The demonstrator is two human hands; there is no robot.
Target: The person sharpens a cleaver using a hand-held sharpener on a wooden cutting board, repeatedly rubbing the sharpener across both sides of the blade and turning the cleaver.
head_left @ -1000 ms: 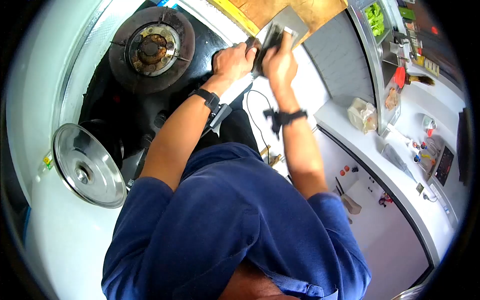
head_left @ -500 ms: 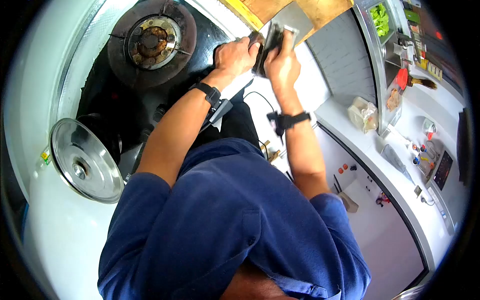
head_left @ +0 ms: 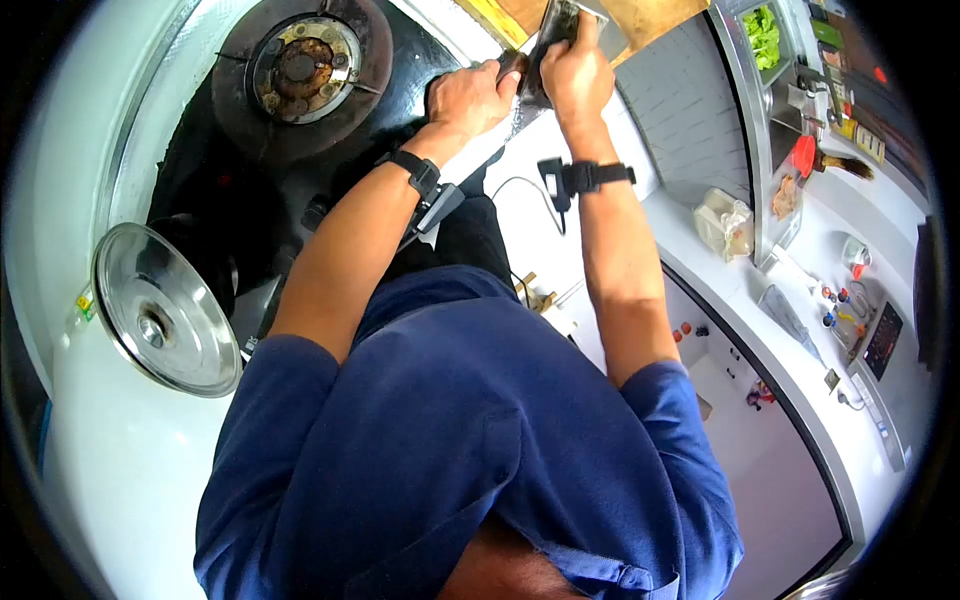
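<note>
My left hand point(head_left: 468, 103) is closed at the near edge of the wooden board, its thumb and fingers against a dark brown piece point(head_left: 513, 66) whose kind I cannot make out. Just to its right, my right hand point(head_left: 577, 80) grips a dark, flat, blade-like slab point(head_left: 555, 32) with a pale metallic edge. My right index finger lies stretched along this slab, and its lower end comes down beside my left fingertips. Beneath them is the wooden board point(head_left: 655, 22), partly covered by the slab and my hands.
A gas burner point(head_left: 302, 68) sits on the black stove left of my hands. A round metal lid point(head_left: 165, 310) leans at the lower left. To the right, a counter holds a plastic-wrapped container point(head_left: 723, 224), a brush point(head_left: 848, 166) and green leaves point(head_left: 762, 38) in a tray.
My right hand has moved slightly up and right with the dark slab, which was blurred by motion before. My left hand stays nearly in place on the brown piece.
</note>
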